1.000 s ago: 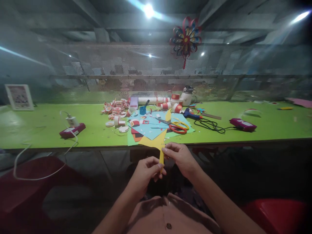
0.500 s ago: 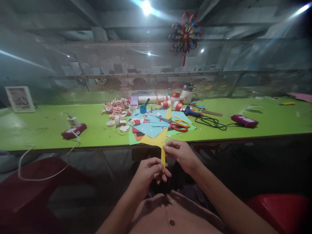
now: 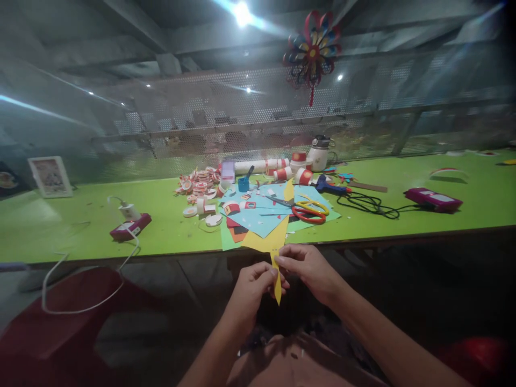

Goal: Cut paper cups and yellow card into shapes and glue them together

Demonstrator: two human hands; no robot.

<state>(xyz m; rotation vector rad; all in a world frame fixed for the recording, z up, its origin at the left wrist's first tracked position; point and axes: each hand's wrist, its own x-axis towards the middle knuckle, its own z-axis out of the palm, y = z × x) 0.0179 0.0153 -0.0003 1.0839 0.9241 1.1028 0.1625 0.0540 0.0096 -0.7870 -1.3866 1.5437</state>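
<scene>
Pinches a thin, pointed yellow paper strip [image 3: 278, 294] between thumb and fingers of the left hand [image 3: 257, 283] and, slightly higher, of the right hand [image 3: 309, 267], both grips narrow, hiding part of it. Faces a smooth green table [image 3: 161, 236] just beyond the strip, backed by a perforated screen [image 3: 226, 118] under a bright lamp [image 3: 242, 14]. Has flat, overlapping blue sheets [image 3: 262, 219] nearest, scissors [image 3: 309, 218] lying across them, a blue glue gun [image 3: 324, 185] to the right, red-and-white paper cups [image 3: 304, 176] farther back.

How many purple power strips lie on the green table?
2: left power strip, with a white charger, left of the scissors; right power strip, right of them. No others show.
</scene>
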